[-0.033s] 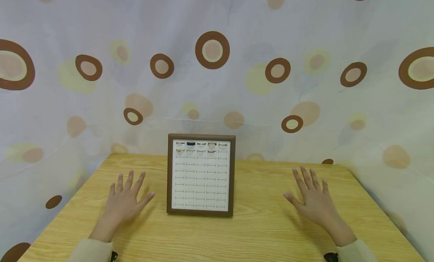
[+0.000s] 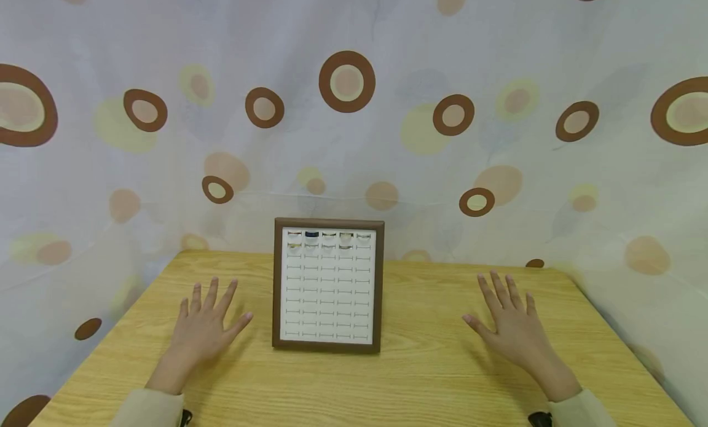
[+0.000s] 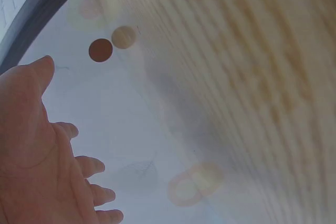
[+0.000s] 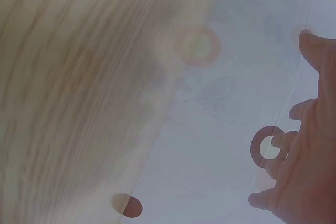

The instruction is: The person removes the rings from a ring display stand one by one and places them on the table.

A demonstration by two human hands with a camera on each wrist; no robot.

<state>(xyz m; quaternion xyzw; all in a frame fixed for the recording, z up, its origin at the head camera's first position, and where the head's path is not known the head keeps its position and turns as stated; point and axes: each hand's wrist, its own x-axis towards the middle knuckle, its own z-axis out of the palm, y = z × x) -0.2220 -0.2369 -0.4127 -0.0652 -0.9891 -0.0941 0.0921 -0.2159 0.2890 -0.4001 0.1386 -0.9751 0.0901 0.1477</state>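
A ring display board (image 2: 276, 285) with a brown frame and a white slotted panel stands between the two hands, nearer the left one. Several rings sit in its top two rows, among them a dark blue ring (image 2: 312, 235). To the left of the board is my left hand (image 2: 200, 332), fingers spread and straight, holding nothing. My right hand (image 2: 517, 332) is farther off on the other side, also spread, with nothing in it. Both wrist views show the palm side of the left hand (image 3: 31, 156) and the right hand (image 4: 315, 145), apart from the board.
Both hands are over a light wood-grain table (image 2: 442, 378). A pale curtain (image 2: 354, 156) with brown and yellow circles hangs behind it and along both sides. Beige sleeves (image 2: 149, 408) cover the forearms, and a dark wrist device (image 2: 540, 419) shows at the right cuff.
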